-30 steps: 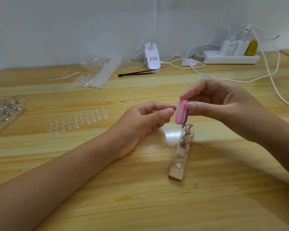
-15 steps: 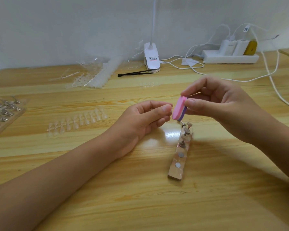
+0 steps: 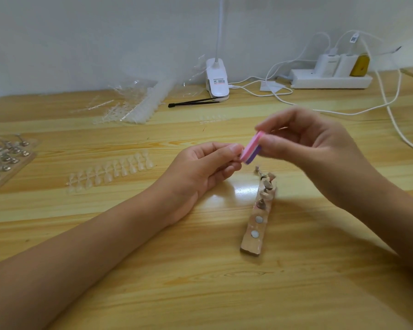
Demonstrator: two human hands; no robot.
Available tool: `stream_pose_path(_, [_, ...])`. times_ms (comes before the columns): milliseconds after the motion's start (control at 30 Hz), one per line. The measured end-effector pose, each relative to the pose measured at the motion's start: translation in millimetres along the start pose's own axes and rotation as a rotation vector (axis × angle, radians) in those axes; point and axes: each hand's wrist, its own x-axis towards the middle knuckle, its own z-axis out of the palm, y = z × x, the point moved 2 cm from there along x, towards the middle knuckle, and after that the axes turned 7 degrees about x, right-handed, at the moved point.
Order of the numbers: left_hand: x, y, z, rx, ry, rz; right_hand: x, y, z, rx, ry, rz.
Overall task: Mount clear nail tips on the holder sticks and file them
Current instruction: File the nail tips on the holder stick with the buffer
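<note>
My right hand [image 3: 317, 151] pinches a small pink and purple file block [image 3: 252, 150] between thumb and fingers, tilted, just above the table. My left hand [image 3: 200, 170] has its thumb and fingers pinched together right against the pink face of the block; whatever they hold is too small and clear to make out. Below the hands lies a wooden holder strip [image 3: 259, 216] with several holder sticks standing at its far end and two bare metal discs nearer me. A strip of clear nail tips [image 3: 110, 171] lies to the left.
A wooden tray of metal holder sticks [image 3: 3, 158] sits at the left edge. Loose plastic bags and tip strips [image 3: 134, 103], a black tool [image 3: 193, 102], a white clip lamp [image 3: 217, 79], a power strip [image 3: 329, 78] and white cables [image 3: 391, 108] lie along the back.
The file block has tilted and slid left and down against my left fingertips. My left hand has stayed almost in place.
</note>
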Motion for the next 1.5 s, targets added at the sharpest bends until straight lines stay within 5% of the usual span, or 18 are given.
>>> stream_pose_path(200, [-0.1,-0.7,0.1,0.018,-0.019,0.004,-0.9,3.0,2.2,-0.108,-0.083,0.049])
stream_pose_path(333, [0.4,-0.3,0.0,-0.003,0.017,-0.001,3.4,-0.1,-8.4,0.036,0.119,-0.025])
stream_pose_path(500, [0.2,-0.6,0.9,-0.005,0.013,0.008,-0.6,8.0,2.1,-0.069,-0.054,0.044])
stream_pose_path(667, [1.0,-0.5,-0.6,-0.047,0.046,0.002,4.0,3.5,-6.4,0.055,0.128,0.001])
stream_pose_path(800, [1.0,-1.5,-1.0,-0.050,0.036,0.013,-1.6,3.9,4.4,-0.031,-0.107,0.097])
stream_pose_path(1000, [1.2,-1.3,-2.1,-0.062,0.038,0.003,-1.4,-1.6,2.3,-0.014,0.131,-0.055])
stream_pose_path(1500, [1.1,-1.3,-1.5,-0.035,0.044,-0.001,-1.2,5.5,0.0,-0.094,-0.130,0.049])
